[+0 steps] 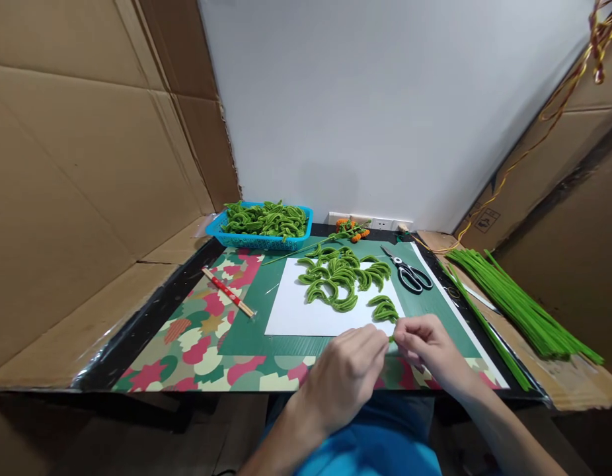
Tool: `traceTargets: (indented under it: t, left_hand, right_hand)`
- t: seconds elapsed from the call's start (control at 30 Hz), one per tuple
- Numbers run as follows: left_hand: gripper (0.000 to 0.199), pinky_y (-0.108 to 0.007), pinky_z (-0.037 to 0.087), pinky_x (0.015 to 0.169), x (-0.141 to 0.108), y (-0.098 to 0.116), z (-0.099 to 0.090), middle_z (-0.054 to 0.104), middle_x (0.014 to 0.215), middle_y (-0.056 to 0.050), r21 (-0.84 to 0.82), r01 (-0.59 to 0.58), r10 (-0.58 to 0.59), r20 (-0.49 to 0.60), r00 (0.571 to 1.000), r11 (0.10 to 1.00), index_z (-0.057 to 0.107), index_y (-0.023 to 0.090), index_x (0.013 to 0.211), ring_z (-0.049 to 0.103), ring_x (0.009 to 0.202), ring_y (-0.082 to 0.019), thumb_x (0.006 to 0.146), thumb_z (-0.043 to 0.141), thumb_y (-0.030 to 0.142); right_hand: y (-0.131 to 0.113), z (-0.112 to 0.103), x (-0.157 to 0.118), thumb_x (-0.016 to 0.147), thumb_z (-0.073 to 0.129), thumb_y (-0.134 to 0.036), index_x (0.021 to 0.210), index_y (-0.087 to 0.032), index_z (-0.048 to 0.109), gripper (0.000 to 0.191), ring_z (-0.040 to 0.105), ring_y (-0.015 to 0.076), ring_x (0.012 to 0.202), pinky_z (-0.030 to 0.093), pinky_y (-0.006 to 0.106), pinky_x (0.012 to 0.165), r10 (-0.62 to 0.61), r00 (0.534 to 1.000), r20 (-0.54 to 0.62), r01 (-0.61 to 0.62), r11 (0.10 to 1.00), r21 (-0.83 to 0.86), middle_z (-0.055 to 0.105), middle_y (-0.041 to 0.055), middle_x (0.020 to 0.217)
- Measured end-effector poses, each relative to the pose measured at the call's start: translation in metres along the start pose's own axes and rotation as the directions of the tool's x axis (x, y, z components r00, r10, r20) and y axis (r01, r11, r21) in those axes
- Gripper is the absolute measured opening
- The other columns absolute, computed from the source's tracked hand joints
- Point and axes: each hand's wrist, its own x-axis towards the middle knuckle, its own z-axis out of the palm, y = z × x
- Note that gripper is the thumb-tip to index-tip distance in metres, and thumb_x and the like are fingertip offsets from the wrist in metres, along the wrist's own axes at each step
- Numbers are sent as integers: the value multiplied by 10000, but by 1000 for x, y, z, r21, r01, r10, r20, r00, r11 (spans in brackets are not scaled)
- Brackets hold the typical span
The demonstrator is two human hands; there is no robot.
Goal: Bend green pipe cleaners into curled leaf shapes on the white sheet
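Observation:
My left hand (351,363) and my right hand (425,344) meet over the near right edge of a white paper sheet (291,317). Both are closed in a pinch on a short green pipe cleaner (391,339), mostly hidden by the fingers. Just beyond them lies a small group of curved green pipe cleaner pieces (384,309). Farther back on the sheet, bent pieces (343,277) are spread in a larger heap of curved bundles.
A blue basket (259,243) of green bent pieces stands back left. Scissors (410,274) lie right of the sheet, long green pipe cleaners (519,304) at far right. Wrapped chopsticks (229,293) rest on the left; an orange-and-green pipe cleaner flower (353,230) lies at the back.

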Motion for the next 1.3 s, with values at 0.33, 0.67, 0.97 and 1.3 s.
traceTargets:
  t: [0.33, 0.67, 0.97, 1.3]
  left_hand:
    - [263, -199, 230, 428, 2, 2, 5, 504, 573, 68, -873, 456, -413, 355, 839, 175, 520, 186, 870, 460, 396, -55, 988, 658, 376]
    - [137, -242, 351, 551, -9, 8, 3, 563, 622, 40, -517, 225, -265, -5, 964, 826, 535, 199, 939, 521, 527, -102, 1067, 509, 240]
    - [165, -317, 431, 643, -6, -6, -2, 681, 824, -40, 299, -149, 192, -120, 974, 942, 635, 157, 1077, 635, 711, -181, 1048, 480, 111]
    - [361, -185, 404, 422, -5, 1, 13, 701, 761, -16, -745, 469, -536, 179, 825, 474, 672, 162, 1124, 637, 473, -102, 983, 669, 494]
  right_hand:
    - [-7, 8, -4, 1070, 517, -397, 746, -205, 533, 377, 382, 130, 588, 300, 275, 570, -313, 950, 15, 298, 886, -354, 456, -25, 645]
    - [3, 18, -3, 990, 646, -486, 665, -179, 588, 451, 330, 108, 538, 249, 258, 509, -197, 977, -80, 197, 980, -12, 436, -27, 580]
    - [0, 23, 4, 957, 689, -505, 627, -185, 531, 487, 308, 84, 491, 254, 236, 484, -46, 991, -124, 59, 993, 102, 405, -54, 525]
    - [1, 26, 3, 1007, 649, -415, 847, -185, 717, 288, 559, 119, 568, 466, 217, 549, -296, 848, -439, 219, 951, -218, 623, -12, 655]
